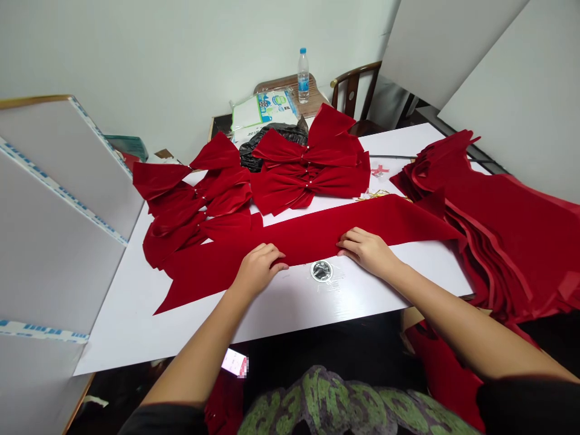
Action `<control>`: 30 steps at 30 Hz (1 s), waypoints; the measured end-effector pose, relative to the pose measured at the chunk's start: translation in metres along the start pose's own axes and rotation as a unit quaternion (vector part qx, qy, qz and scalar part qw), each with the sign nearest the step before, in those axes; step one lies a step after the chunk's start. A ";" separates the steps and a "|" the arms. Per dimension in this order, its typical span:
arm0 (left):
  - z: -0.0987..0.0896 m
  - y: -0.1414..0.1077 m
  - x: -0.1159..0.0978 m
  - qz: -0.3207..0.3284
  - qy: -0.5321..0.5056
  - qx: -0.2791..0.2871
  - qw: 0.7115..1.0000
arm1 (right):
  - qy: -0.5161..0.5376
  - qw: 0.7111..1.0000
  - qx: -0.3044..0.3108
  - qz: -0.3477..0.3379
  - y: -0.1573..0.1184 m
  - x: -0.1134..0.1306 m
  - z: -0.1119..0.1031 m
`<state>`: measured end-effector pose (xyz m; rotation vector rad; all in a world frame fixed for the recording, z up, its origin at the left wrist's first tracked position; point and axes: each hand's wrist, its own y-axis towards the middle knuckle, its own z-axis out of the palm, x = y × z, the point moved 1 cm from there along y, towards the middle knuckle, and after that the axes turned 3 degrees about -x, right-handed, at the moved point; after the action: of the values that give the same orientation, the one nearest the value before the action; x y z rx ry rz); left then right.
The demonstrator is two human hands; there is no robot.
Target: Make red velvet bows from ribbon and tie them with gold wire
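A long red velvet strip [312, 235] lies flat across the white table, with a notched tail at its left end. My left hand [259, 267] is at its near edge, fingers curled over the cloth and thumb tip close to the index finger. Further right along that same edge, my right hand [366, 250] has bent fingers on the velvet and its thumb at the border, closed on it. Between the hands, just in front of the strip, sits a round black-and-silver item [321, 271] on clear film.
Finished red bows [194, 193] lie in a group at back left, more bows [312, 160] at back centre. A thick stack of red velvet pieces [507, 229] hangs over the table's right side. Behind are a water bottle [303, 78] and a wooden chair [353, 90]; white panels [54, 199] stand left.
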<state>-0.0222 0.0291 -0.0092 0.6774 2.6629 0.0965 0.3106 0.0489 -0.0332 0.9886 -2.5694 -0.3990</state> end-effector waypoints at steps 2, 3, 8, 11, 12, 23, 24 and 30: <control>0.000 -0.001 0.000 0.006 0.005 -0.008 1.000 | -0.005 1.000 0.007 0.004 0.000 0.001 0.000; 0.000 -0.001 -0.001 0.008 0.007 -0.012 1.000 | -0.011 1.000 0.008 0.007 0.000 0.001 0.000; 0.001 -0.004 -0.002 0.003 0.021 -0.028 0.999 | -0.061 0.998 -0.008 0.004 -0.001 0.003 0.003; 0.002 -0.004 -0.002 -0.012 0.034 -0.034 0.999 | -0.091 0.996 -0.024 -0.002 -0.001 0.005 0.003; 0.002 -0.004 -0.002 -0.018 0.037 -0.032 0.999 | -0.100 0.995 -0.028 -0.003 -0.001 0.005 0.003; -0.011 0.011 -0.010 -0.039 0.060 0.058 0.996 | -0.120 0.988 0.093 0.006 0.015 0.005 -0.011; -0.011 0.012 -0.010 -0.039 0.058 0.056 0.996 | -0.124 0.987 0.102 0.008 0.016 0.006 -0.013; -0.009 0.012 -0.007 0.000 -0.006 0.029 1.000 | -0.070 0.992 0.104 -0.025 0.024 0.007 -0.017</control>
<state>-0.0144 0.0365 0.0036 0.6946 2.6635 0.0142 0.2992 0.0588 -0.0076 1.1346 -2.7613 -0.2239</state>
